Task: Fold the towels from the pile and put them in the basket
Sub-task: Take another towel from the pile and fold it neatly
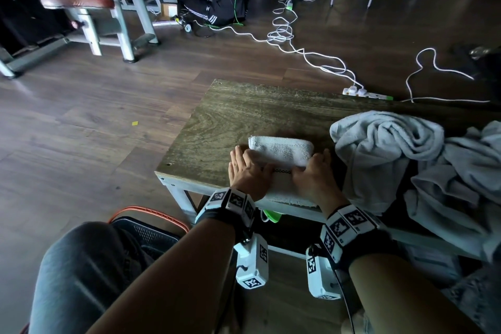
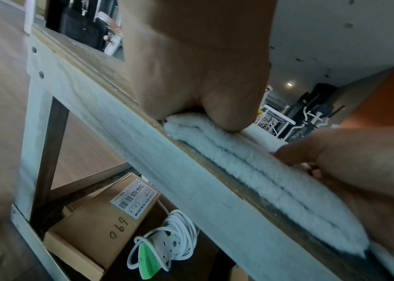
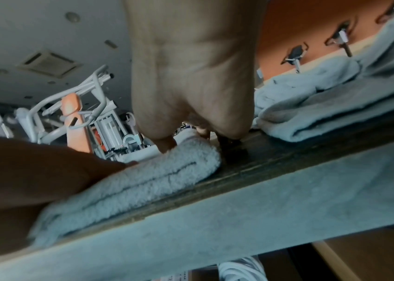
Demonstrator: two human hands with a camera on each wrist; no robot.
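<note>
Wooden table (image 1: 230, 116), white folded towel (image 1: 282, 150) w/ thick layers, both hands flat pressing it, L (image 1: 248, 171), R (image 1: 315, 179)

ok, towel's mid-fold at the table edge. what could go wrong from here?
1. The white towel lies right at the near edge of the table, under the left hand and right hand; a pull toward the body could drag it off.
2. The unfolded pile sits close on the right and could snag.
3. The basket is on the floor behind the knee, so the fold may loosen in transfer.
</note>
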